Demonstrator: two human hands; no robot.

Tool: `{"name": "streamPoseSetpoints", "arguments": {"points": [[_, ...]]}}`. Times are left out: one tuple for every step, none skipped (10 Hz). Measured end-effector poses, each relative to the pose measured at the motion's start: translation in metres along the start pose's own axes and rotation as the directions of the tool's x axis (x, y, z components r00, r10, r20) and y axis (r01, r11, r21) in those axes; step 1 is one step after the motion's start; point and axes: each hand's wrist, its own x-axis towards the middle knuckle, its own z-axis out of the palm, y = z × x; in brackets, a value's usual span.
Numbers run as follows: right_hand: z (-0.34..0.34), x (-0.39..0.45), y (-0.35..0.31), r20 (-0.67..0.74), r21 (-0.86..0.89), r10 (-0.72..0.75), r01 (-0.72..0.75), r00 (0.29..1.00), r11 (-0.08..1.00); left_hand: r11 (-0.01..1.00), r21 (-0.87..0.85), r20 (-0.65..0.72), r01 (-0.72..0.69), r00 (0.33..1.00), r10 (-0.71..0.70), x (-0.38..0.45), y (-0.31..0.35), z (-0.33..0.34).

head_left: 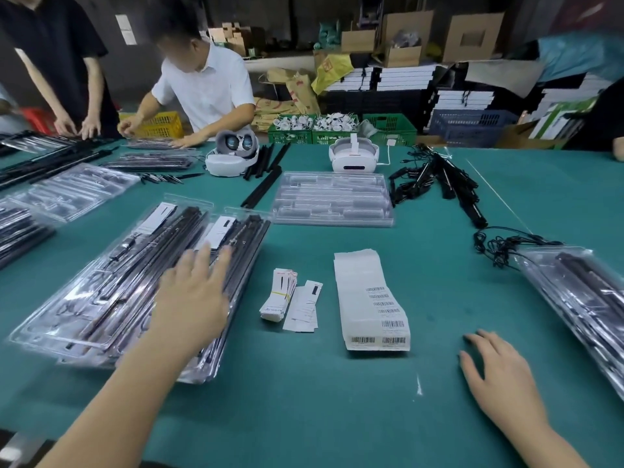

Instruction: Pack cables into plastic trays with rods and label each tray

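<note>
Clear plastic trays [111, 292] hold black rods; both hands' grip released, fingers spread

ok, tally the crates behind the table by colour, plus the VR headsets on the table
Yellow crate: 1
Green crates: 3
Blue crate: 1
Red crate, partly hidden at far left: 1
White VR headsets: 2
Total: 8
</note>
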Motion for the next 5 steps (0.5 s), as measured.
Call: {"name": "streamPoseSetpoints", "arguments": {"points": [[0.001, 0.000, 0.000, 0.002, 0.010, 0.004, -0.004, 1.000, 1.000, 0.989, 0.007, 0.074, -0.146, 0.987, 0.145, 0.023, 0.020, 0.008], [0.002, -0.001, 0.001, -0.004, 0.022, 0.000, 0.001, 1.000, 1.000, 0.998, 0.031, 0.200, -0.058, 0.978, 0.051, 0.040, 0.022, 0.014], [0.001, 0.000, 0.002, -0.010, 0.038, 0.001, 0.000, 1.000, 0.999, 0.999, -0.031, 0.231, 0.038, 0.972, -0.030, 0.045, 0.018, 0.019], [0.006, 0.000, 0.005, -0.026, 0.036, -0.016, 0.017, 1.000, 0.999, 0.993, -0.068, 0.227, 0.093, 0.971, -0.076, 0.047, 0.017, 0.020], [0.006, 0.003, 0.006, -0.033, 0.120, 0.021, -0.017, 0.999, 0.993, 0.996, -0.055, 0.144, 0.065, 0.988, -0.057, 0.046, 0.024, 0.015]]}}
